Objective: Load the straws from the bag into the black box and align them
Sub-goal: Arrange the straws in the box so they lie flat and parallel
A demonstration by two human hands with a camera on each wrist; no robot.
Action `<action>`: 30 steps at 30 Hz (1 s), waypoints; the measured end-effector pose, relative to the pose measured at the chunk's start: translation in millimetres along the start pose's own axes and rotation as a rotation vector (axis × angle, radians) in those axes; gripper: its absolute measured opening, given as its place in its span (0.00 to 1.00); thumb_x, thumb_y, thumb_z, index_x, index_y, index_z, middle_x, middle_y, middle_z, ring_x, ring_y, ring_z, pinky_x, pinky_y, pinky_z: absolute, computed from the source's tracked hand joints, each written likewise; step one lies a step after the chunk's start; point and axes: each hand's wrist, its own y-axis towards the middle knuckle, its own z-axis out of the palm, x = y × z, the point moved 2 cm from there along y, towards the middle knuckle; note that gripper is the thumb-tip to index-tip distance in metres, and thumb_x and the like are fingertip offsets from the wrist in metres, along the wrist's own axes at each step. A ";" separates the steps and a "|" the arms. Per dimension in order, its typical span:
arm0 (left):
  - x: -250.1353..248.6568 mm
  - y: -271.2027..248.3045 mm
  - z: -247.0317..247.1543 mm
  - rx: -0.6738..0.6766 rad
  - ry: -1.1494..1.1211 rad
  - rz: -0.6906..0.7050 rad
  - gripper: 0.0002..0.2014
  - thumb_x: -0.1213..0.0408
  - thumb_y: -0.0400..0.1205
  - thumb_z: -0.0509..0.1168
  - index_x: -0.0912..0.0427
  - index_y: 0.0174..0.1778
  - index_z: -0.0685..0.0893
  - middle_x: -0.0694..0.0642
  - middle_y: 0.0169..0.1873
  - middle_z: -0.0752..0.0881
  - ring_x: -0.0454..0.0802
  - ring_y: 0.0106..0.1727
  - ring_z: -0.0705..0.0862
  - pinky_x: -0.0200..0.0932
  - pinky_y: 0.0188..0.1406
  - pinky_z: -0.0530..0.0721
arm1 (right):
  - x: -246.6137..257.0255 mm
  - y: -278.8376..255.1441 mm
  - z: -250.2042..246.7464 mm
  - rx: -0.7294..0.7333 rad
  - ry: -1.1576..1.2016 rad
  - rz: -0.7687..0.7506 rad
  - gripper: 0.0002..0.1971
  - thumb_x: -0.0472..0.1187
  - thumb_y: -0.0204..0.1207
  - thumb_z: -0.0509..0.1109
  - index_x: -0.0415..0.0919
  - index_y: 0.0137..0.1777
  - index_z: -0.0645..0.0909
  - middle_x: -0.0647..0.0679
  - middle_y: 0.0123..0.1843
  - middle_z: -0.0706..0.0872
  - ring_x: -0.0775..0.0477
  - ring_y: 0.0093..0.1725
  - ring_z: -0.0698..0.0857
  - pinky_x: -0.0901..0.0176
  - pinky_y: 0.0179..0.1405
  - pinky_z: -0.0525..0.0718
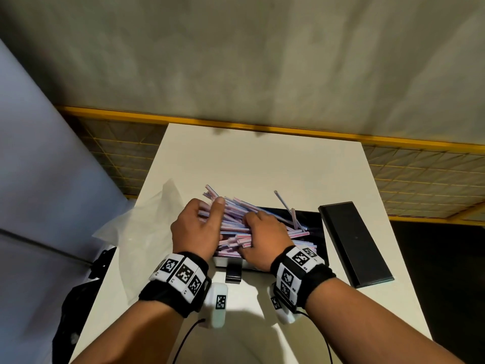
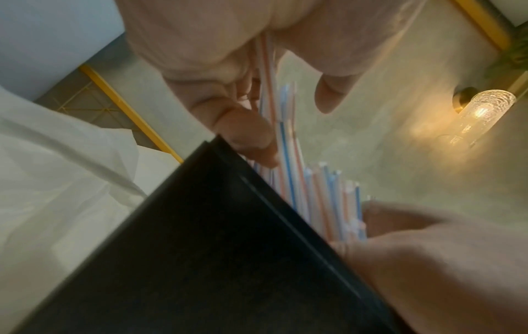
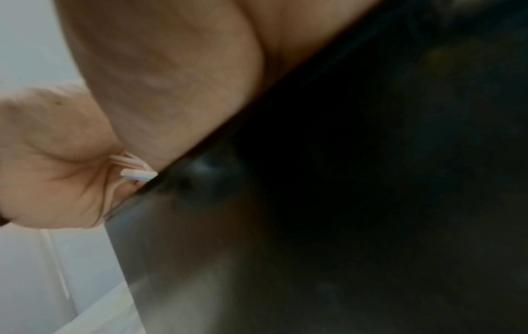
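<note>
A heap of red- and blue-striped white straws lies slantwise across the open black box in the middle of the white table. Their left ends stick out past the box. My left hand grips the left part of the bundle, thumb on top; in the left wrist view my fingers curl round the straws above the box wall. My right hand curls over the middle of the heap. One straw juts up at the back. In the right wrist view, straw ends show by the box wall.
The box's black lid lies flat to the right of the box. A crumpled clear plastic bag sits at the table's left edge. A small black tab is at the box's near side. A yellow-framed mesh barrier runs behind the table.
</note>
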 end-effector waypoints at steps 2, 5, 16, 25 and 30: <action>-0.5 -0.2 1.2 -0.015 0.007 -0.014 0.21 0.44 0.82 0.65 0.59 0.35 0.82 0.52 0.30 0.86 0.57 0.38 0.82 0.44 0.40 0.73 | 2.5 1.9 0.4 -0.003 0.010 0.007 0.28 0.52 0.66 0.76 0.48 0.65 0.74 0.45 0.59 0.78 0.39 0.63 0.77 0.50 0.59 0.77; -0.9 -1.9 1.7 -0.028 0.006 -0.022 0.17 0.49 0.84 0.65 0.59 0.38 0.81 0.54 0.29 0.85 0.58 0.37 0.83 0.44 0.38 0.74 | 4.8 3.2 1.0 -0.018 0.019 0.031 0.28 0.54 0.66 0.77 0.48 0.64 0.75 0.45 0.58 0.76 0.39 0.62 0.76 0.51 0.58 0.76; 5.7 7.7 -14.3 0.029 -0.179 -0.050 0.11 0.67 0.78 0.63 0.61 0.29 0.82 0.65 0.16 0.80 0.57 0.14 0.78 0.43 0.20 0.75 | 30.2 -12.7 -10.3 -0.188 0.079 -0.083 0.21 0.41 0.67 0.69 0.41 0.60 0.72 0.44 0.59 0.74 0.40 0.60 0.72 0.47 0.59 0.71; 14.5 2.6 0.5 0.087 -0.067 -0.080 0.16 0.50 0.84 0.64 0.58 0.40 0.84 0.53 0.37 0.87 0.59 0.45 0.83 0.46 0.44 0.73 | 29.6 -15.3 0.3 -0.161 0.273 -0.143 0.23 0.24 0.64 0.66 0.37 0.60 0.77 0.41 0.59 0.76 0.41 0.58 0.77 0.61 0.52 0.72; 11.3 -0.2 -0.5 -0.023 -0.111 -0.124 0.09 0.56 0.81 0.69 0.58 0.46 0.82 0.49 0.33 0.84 0.54 0.40 0.83 0.42 0.39 0.72 | 21.8 -21.5 -8.9 -0.264 0.345 -0.212 0.23 0.28 0.62 0.72 0.39 0.60 0.80 0.45 0.55 0.78 0.46 0.51 0.78 0.65 0.49 0.73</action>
